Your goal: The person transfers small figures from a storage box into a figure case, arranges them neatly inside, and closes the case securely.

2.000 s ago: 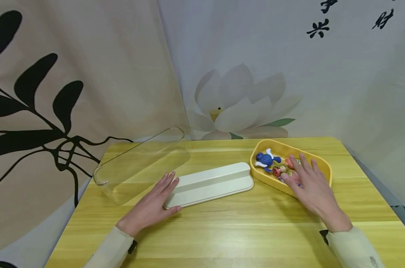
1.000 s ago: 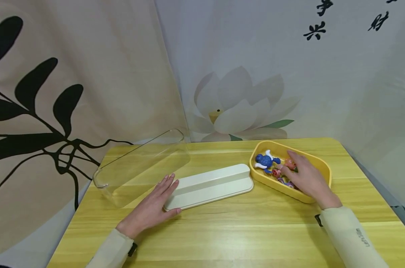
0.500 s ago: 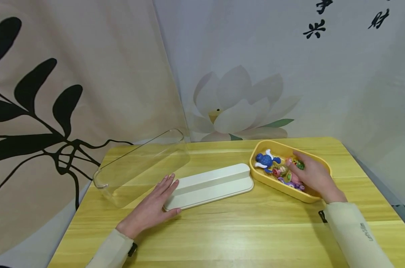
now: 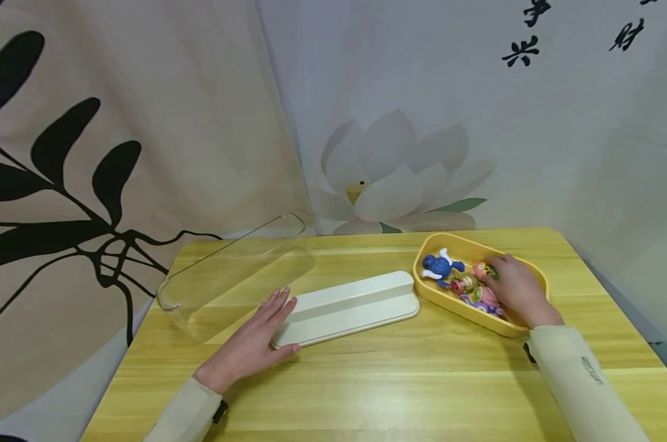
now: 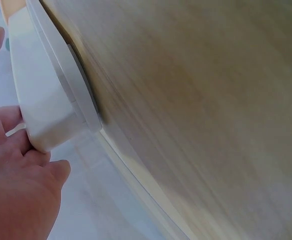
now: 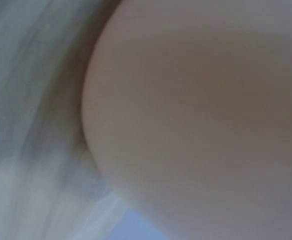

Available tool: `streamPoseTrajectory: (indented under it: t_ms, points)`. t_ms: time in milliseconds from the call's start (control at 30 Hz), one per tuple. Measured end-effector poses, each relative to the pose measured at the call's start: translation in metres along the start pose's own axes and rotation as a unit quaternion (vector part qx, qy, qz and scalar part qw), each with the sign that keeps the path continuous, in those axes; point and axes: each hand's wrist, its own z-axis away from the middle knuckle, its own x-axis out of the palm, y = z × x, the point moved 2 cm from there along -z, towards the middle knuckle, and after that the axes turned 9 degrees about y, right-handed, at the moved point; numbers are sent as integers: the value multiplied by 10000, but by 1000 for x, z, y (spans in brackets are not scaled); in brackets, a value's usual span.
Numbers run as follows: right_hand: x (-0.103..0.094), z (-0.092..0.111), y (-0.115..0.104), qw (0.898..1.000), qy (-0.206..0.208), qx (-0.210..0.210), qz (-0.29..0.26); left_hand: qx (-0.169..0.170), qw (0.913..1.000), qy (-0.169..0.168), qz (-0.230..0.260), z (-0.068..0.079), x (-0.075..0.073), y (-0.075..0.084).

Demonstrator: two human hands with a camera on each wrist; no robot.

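R grip (image 4: 521,291) moved down into yellow tray (image 4: 464,249) vs 2 s ago, at pink-green fig. (image 4: 481,270) lying there; can't tell if pinched. L grip (image 4: 250,347) wide, touching L end of white slab (image 4: 355,307).

Over the head camera I get a light yellow wooden table (image 4: 399,393) with streaky grain and a rounded far right corner. Behind it I see two stretches of softly creased cloth meeting at an upright line. The left cloth (image 4: 217,129) is beige, printed with big black leaves (image 4: 65,138) on tangled stems (image 4: 145,236). The right cloth (image 4: 576,178) is pale grey, with a washed-out lotus flower (image 4: 396,193), a small green leaf (image 4: 459,204) and black brush-written characters (image 4: 521,51) high up. Past the table's right edge I make out a bluish-grey strip (image 4: 615,307), cloth or floor, I can't tell. The light reaches me soft, leaving a pale sheen on the near tabletop.
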Motion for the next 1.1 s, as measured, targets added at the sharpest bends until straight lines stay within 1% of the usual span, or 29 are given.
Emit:
streamPoseTrajectory:
  t_ms: [100, 300, 400, 533, 733, 900, 1033, 1100]
  points:
    - [2, -1, 1, 9999, -126, 84, -15, -50, 10000, -66, 55, 0, 1, 0]
    - [-1, -6, 2, 9977, -476, 387, -287, 22, 10000, -28, 41, 0, -1, -1]
    - [-3, -5, 2, 9971, -499, 459, -336, 99, 9999, -30, 22, 0, -1, -1]
    - [-10, -1, 0, 9978, -295, 468, -361, 199, 9997, -97, -33, 0, -1, -1]
    - [-28, 8, -16, 9973, 172, 409, -586, 275, 9995, -113, -97, -1, -5, -3]
    - [-39, 17, -38, 9941, 513, 282, -915, 269, 9995, -149, -120, -1, -5, -4]
    - [-40, 25, -59, 9894, 701, 171, -1262, 263, 9994, -181, -132, 0, -4, -5]
    - [-40, 29, -70, 9863, 776, 40, -1456, 284, 9993, -189, -154, 0, -4, -5]
